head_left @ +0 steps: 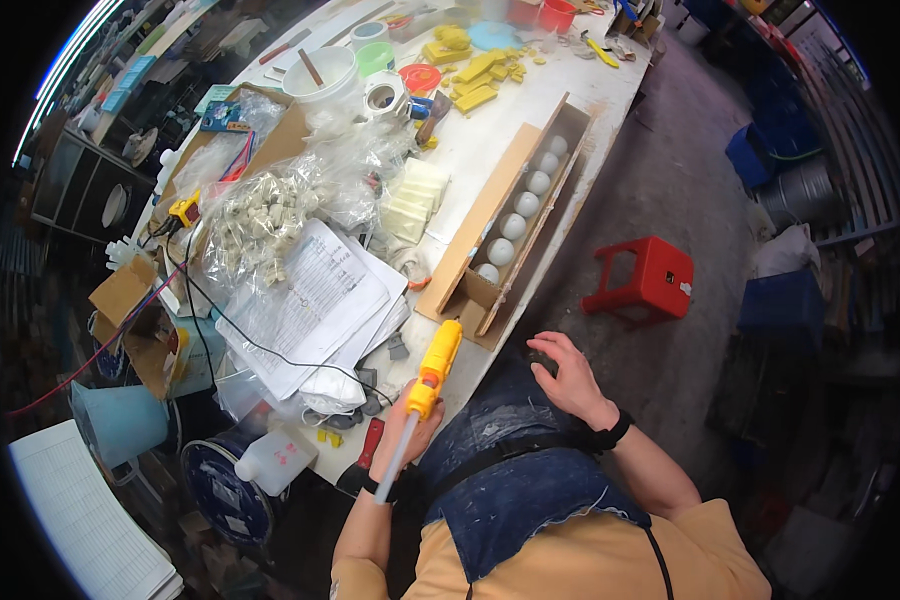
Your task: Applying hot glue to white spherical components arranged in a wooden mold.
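My left hand (422, 432) is closed around a yellow hot glue gun (438, 362), and a long translucent glue stick (398, 458) juts out of its back end. The gun's front end points toward a long, narrow cardboard box (482, 290) lying lengthwise by the table's right edge. Inside the box a row of several white round bulbs or balls (513, 227) shows; which they are I cannot tell. Over my lap, off the table's edge, my right hand (575, 378) hangs with its fingers apart and nothing in it.
Left of the box lie printed papers (320, 300) and a plastic bag of small pale parts (270, 215). A black cord (270, 355) crosses the papers. Farther back are yellow blocks (478, 75) and a white bucket (320, 75). A red stool (645, 280) stands on the floor at right.
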Tool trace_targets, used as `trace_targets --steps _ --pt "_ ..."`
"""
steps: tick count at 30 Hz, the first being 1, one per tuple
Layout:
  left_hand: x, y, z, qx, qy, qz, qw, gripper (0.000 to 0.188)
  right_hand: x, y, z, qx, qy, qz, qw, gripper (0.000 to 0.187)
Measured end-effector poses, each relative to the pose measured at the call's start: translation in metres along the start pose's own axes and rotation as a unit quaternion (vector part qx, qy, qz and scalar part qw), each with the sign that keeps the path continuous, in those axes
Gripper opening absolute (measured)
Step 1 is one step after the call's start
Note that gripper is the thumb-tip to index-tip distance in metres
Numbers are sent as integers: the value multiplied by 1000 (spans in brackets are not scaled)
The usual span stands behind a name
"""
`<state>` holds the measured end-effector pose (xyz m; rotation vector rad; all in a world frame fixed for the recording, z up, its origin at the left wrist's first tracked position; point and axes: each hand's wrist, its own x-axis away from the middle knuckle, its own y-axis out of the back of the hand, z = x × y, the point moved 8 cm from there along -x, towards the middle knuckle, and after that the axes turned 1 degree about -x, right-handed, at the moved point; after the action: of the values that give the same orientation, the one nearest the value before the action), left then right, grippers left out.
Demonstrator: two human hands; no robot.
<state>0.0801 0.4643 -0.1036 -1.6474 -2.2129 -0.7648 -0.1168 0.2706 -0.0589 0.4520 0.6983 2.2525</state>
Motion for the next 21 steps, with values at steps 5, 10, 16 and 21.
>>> trace_targets --steps 5,10,16,21 --pt "-12 -8 8 -10 -139 -63 988 33 0 -7 -4 -15 -14 26 999 34" --pt "-41 -20 37 64 -128 -57 988 41 3 -15 2 -12 -18 50 999 34" --pt "-69 -31 60 -7 -24 -6 1000 48 4 -24 3 17 -24 86 996 34" --pt "-78 -30 61 44 -36 -32 998 49 2 -30 3 17 -28 106 994 34"
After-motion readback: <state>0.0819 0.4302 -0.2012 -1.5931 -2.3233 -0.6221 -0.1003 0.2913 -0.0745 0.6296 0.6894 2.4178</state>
